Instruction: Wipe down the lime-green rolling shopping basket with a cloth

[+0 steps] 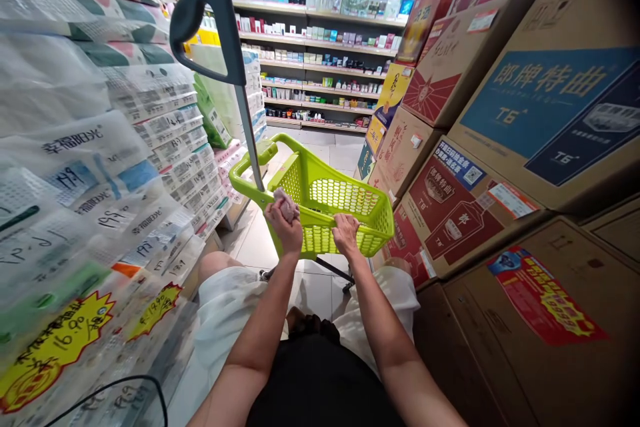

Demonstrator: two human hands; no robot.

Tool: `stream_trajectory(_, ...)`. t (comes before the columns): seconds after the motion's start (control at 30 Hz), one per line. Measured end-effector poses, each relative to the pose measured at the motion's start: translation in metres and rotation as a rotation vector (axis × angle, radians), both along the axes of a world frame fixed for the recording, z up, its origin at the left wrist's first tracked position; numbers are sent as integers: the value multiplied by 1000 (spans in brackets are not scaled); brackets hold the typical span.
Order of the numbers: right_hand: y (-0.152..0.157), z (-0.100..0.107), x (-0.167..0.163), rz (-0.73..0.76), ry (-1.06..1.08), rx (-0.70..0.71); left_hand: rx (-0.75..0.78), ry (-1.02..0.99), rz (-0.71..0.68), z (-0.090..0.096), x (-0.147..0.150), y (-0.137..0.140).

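A lime-green shopping basket on wheels stands in front of my knees, with slotted walls and a bare inside. From its left end a grey pull handle rises upright, topped by a dark loop grip. Bunched in my left hand is a pinkish cloth, held against the basket's near rim close to the handle's foot. My right hand is closed over the same near rim, farther right, fingers curled over the edge.
Wrapped packs of tissue paper are stacked high on the left, with yellow price signs. Cardboard cartons form a wall on the right. Shelves of small boxed goods stand across the far end, beyond a tiled floor.
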State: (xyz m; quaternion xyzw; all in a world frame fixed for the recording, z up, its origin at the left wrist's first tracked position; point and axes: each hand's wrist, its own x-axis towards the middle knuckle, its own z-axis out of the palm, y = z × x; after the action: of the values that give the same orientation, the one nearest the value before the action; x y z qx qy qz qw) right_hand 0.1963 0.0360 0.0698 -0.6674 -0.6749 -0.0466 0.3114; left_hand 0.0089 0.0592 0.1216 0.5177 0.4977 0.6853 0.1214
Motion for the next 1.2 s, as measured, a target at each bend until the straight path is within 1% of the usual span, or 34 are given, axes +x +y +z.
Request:
stream_trajectory(0.07,-2,1,1,3,-2,-1,27,95,66,18,-11,2)
stream_trajectory(0.1,-3,1,1,4,-3,-2,18,153,65,22,-13,1)
stream_trajectory(0.13,-4,1,1,5,-6,-2,-5,219,31,23,-13,0)
stream_trajectory(0.17,-4,1,2,3,-12,-1,-35,290,-33,21,-11,-2)
stream_trajectory(0.27,-6,0,2,-14,-42,2,-110,476,-309,12,3,-8)
stream_trajectory(0.3,-7,0,2,-17,-45,5,-120,506,-368,11,5,-9)
stream_trajectory(0.33,-8,0,3,-15,-43,8,-121,514,-386,11,6,-8)
stream_trajectory(0.37,-8,0,3,-10,-37,10,-110,504,-356,12,3,-6)
stream_trajectory(0.47,-10,-1,3,14,-12,21,-43,424,-126,20,-16,2)
stream_trajectory(0.53,-10,-2,2,16,4,29,-12,397,-27,22,-27,4)
stream_trajectory(0.67,-10,-2,1,7,53,28,14,388,-27,11,-31,-3)
stream_trajectory(0.7,-10,-2,1,11,62,28,23,359,4,7,-31,-5)
stream_trajectory(0.8,-10,-3,6,28,76,34,40,197,199,-2,-37,-3)
stream_trajectory(0.83,-10,-3,9,31,79,36,43,162,238,-4,-41,-2)
stream_trajectory(0.87,-11,-4,12,31,81,37,45,149,246,-8,-44,0)
stream_trajectory(0.93,-11,-4,18,27,81,38,41,164,204,-17,-49,0)
stream_trajectory(1.0,-12,-5,25,21,72,38,15,179,158,-27,-50,-6)
stream_trajectory(1.07,-13,-6,31,20,56,43,-19,176,145,-32,-49,-13)
stream_trajectory(1.13,-14,-7,37,26,51,51,-13,163,171,-25,-48,-19)
stream_trajectory(1.2,-14,-8,42,34,65,58,32,167,209,-3,-52,-20)
